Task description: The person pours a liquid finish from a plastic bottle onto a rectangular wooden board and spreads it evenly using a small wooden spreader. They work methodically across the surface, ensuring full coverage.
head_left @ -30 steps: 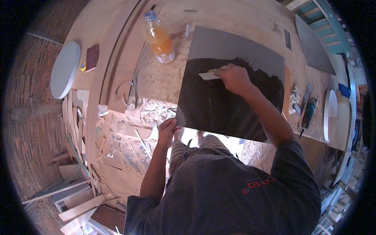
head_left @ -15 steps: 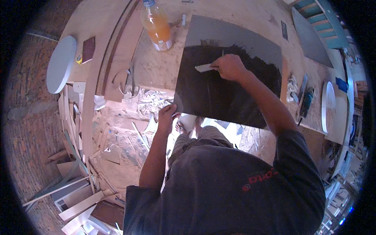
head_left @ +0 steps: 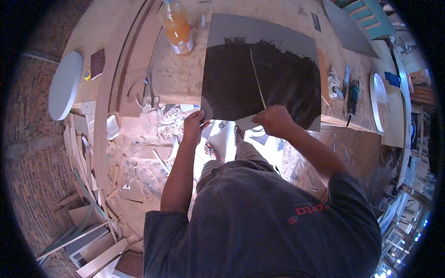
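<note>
A dark, glossy rectangular panel (head_left: 259, 69) lies on the workbench, its near edge jutting out over the bench front. At its near left corner, my left hand (head_left: 193, 126) is closed, fingers and thumb pinching the edge. My right hand (head_left: 277, 121) grips a pale, flat scraper-like piece (head_left: 246, 123) at the panel's near edge. A thin, light streak (head_left: 256, 76) runs along the dark surface from its far part down to my right hand. Whether the streak is material or a reflection I cannot tell.
A bottle of orange drink (head_left: 178, 34) stands left of the panel. White round discs (head_left: 66, 85) sit at both sides. A green-handled tool (head_left: 354, 95) and crumpled cloth (head_left: 333, 83) lie to the right. Wood offcuts (head_left: 99, 245) and scraps litter the floor. A tape measure (head_left: 87, 74) rests far left.
My right hand has moved toward me with the scraper-like piece, from mid-panel to its near edge. The long light streak now shows on the panel. My left hand keeps its corner grip.
</note>
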A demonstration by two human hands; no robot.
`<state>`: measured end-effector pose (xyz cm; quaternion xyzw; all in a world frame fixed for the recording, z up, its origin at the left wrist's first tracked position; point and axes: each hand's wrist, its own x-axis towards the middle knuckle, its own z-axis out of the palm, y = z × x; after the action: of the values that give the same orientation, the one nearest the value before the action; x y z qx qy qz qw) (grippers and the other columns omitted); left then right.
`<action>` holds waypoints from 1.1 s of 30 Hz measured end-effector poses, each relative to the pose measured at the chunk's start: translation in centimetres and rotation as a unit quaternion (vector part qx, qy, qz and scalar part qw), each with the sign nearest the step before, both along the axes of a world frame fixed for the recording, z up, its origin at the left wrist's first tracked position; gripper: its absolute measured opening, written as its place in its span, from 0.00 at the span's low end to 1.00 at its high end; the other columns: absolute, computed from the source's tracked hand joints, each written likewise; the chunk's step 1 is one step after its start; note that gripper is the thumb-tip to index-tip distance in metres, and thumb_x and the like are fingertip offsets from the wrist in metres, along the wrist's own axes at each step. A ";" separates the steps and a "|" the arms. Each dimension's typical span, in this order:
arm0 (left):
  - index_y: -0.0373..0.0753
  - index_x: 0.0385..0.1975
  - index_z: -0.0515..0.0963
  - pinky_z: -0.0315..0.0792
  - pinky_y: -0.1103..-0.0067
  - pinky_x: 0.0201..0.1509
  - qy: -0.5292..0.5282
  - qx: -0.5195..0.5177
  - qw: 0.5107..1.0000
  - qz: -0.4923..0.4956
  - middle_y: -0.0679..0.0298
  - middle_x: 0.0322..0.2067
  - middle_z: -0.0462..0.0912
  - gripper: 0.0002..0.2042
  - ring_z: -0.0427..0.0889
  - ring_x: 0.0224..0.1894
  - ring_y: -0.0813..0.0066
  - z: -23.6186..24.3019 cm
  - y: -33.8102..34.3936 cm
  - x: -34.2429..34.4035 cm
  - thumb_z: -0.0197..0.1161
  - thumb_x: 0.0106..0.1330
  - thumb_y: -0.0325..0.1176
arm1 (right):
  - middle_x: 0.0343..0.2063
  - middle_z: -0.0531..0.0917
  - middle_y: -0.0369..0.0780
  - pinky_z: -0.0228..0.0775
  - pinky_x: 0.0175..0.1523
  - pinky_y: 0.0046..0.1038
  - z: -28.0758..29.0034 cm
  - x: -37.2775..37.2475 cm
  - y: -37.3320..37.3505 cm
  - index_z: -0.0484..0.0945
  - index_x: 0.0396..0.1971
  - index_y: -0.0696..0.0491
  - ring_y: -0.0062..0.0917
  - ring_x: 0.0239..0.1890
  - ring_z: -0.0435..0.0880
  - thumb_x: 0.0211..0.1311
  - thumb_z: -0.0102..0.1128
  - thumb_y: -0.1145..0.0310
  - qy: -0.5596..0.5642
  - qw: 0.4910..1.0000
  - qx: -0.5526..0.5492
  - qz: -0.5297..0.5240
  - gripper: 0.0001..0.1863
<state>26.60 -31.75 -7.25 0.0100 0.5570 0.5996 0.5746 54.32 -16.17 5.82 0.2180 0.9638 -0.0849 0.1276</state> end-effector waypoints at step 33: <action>0.35 0.47 0.82 0.82 0.71 0.48 0.016 0.003 0.984 0.175 0.63 0.39 0.85 0.08 0.86 0.42 0.70 0.0 -2.2 3.5 0.65 0.75 0.31 | 0.36 0.89 0.45 0.81 0.48 0.48 -1.3 -5.7 22.1 0.90 0.48 0.41 0.46 0.43 0.89 0.64 0.65 0.61 0.017 0.998 0.052 -0.006 0.14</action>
<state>30.12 -33.93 -7.24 -0.0762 0.5578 0.6923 0.4514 48.62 5.96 4.51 0.2282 0.9678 -0.0387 0.0987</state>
